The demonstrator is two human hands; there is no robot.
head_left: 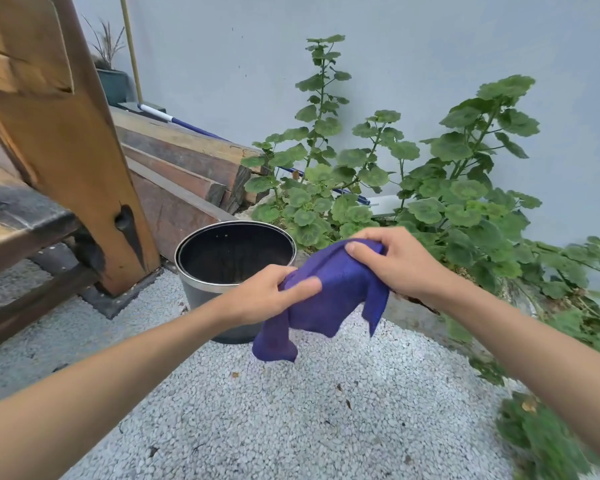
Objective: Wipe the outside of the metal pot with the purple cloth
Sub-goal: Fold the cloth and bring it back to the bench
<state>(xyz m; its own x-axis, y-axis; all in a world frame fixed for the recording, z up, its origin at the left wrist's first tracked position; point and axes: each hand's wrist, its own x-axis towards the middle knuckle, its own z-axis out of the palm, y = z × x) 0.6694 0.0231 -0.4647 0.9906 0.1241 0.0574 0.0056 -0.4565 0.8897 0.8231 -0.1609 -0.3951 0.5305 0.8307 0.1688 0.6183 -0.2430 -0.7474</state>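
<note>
Both hands hold the purple cloth (329, 299) in the air, above the gravel floor (291, 410) and just to the right of the metal pot (234, 268). The left hand (264, 292) pinches the cloth's left part, its thumb pressed flat on the fabric and its grip closed on it. The right hand (399, 261) is clamped over the cloth's upper right corner, thumb tucked on the near side and fingers curled over the top (the fabric bunches there). Between the two grips the cloth sags; one tail hangs below the left hand, a narrower flap drops under the right.

The pot stands upright on the gravel, its dark inside open to view, its bright rim ringed in silver. The left hand and forearm cross in front of its near right wall; whether the cloth touches the pot cannot be told, since the hanging tail overlaps the pot's lower right edge.

To the left rises a wooden post (70, 161), with stacked timber planks (181, 157) lying beyond the pot. To the far right, leafy green plants (430, 188) grow against a pale wall (395, 46).
</note>
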